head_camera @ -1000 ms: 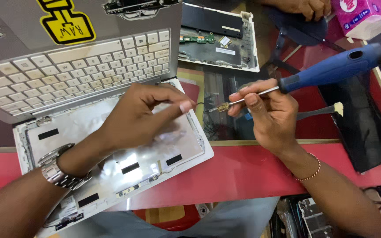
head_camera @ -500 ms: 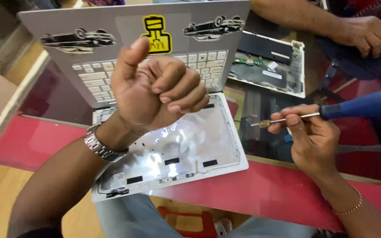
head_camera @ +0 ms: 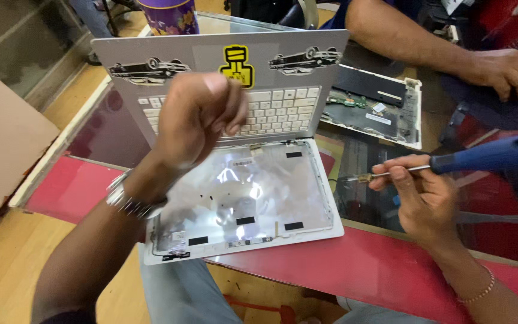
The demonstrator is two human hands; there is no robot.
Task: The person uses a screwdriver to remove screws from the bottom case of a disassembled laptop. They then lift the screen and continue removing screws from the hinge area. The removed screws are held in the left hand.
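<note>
**Hands over the opened laptop**

Left hand (head_camera: 202, 117) raised, curled into a loose fist, holding nothing visible, above the white stripped laptop shell (head_camera: 253, 201) on the red counter (head_camera: 379, 264). Right hand (head_camera: 421, 195) pinches the blue-handled screwdriver (head_camera: 451, 165) by its shaft, just beside the shell.

Left hand (head_camera: 202, 117) fisted above opened laptop (head_camera: 253, 198); right hand (head_camera: 421, 198) gripping blue-handled screwdriver (head_camera: 451, 165).

The screwdriver (head_camera: 487, 157) at the right has a blue handle and a silver shaft. The near laptop shell (head_camera: 253, 204) is white with shiny silver foil and small black patches. The keyboard panel (head_camera: 223, 90) is silver-grey with white keys, a yellow sticker (head_camera: 237, 66) and black car stickers. The table edge (head_camera: 355, 270) is red.
</note>
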